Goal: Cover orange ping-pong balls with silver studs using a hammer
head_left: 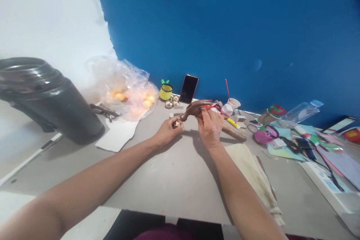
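Observation:
My left hand [166, 132] reaches to the middle of the grey table, its fingers closed around a shiny gold ball [178, 124] with dark markings. My right hand [210, 124] grips a claw hammer [194, 110] close to its head. The hammer's brown head touches or nearly touches the ball; I cannot tell which. Its wooden handle [234, 134] sticks out to the right beneath my hand. Several more gold balls [168, 104] sit together just beyond my left hand.
A large dark flask [67, 108] stands at left, beside a clear bag [120, 82] of orange fruit. At the back are a yellow mesh cup [165, 92], a leaning phone [189, 88] and a paper cup [234, 103]. A cream cloth [251, 172] and a power strip [323, 180] lie right.

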The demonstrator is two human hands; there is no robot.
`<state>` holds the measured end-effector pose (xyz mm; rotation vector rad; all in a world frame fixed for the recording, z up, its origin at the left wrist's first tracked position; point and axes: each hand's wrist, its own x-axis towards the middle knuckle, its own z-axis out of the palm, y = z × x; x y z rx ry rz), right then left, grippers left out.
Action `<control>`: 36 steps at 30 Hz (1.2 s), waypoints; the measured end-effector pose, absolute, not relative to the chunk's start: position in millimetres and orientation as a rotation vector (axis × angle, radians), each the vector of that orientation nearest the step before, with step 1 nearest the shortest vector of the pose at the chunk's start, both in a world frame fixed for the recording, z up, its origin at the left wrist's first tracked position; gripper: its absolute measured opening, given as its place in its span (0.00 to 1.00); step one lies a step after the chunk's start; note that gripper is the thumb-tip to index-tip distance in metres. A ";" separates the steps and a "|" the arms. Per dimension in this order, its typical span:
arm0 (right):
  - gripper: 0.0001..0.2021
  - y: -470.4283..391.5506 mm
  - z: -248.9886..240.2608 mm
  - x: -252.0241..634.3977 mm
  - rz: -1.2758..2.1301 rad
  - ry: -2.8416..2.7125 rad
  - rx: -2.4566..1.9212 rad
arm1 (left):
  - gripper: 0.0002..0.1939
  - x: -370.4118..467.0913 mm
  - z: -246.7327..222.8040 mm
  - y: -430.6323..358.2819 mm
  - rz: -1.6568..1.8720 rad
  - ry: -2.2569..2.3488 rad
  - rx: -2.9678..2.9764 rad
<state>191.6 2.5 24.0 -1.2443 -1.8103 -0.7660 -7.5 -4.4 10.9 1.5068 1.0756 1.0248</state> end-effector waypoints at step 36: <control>0.13 -2.1 27.8 188.5 -0.730 -1.797 -1.297 | 0.19 -10.2 3.1 0.3 1.084 1.233 1.840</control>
